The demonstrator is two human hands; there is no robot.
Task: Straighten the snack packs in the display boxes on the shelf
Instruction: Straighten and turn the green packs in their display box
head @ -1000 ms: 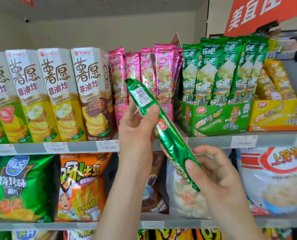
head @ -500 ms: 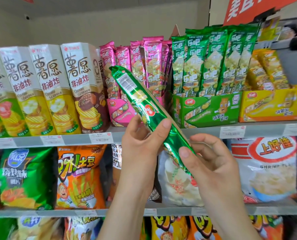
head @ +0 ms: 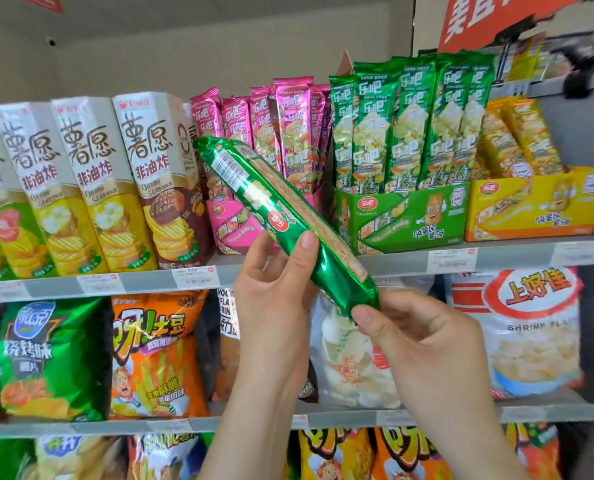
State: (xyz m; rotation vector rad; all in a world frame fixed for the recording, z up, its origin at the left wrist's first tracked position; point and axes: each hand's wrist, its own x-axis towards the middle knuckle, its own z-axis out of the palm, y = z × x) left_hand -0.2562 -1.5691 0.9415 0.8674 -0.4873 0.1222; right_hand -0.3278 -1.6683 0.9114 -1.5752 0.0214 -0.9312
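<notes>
left hand (head: 271, 292), right hand (head: 427, 341) seemingly pinch tilted green pack (head: 277, 218)

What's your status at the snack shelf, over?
Left hand, right hand both hold green pack, tilted. Not yet in green display box. Nothing blocking it.

one head-worn view faces the shelf (head: 410, 263) straight on, close, at its upper tier.

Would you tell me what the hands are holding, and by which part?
One green snack pack: left hand grips its middle, right hand pinches its lower end.
</notes>
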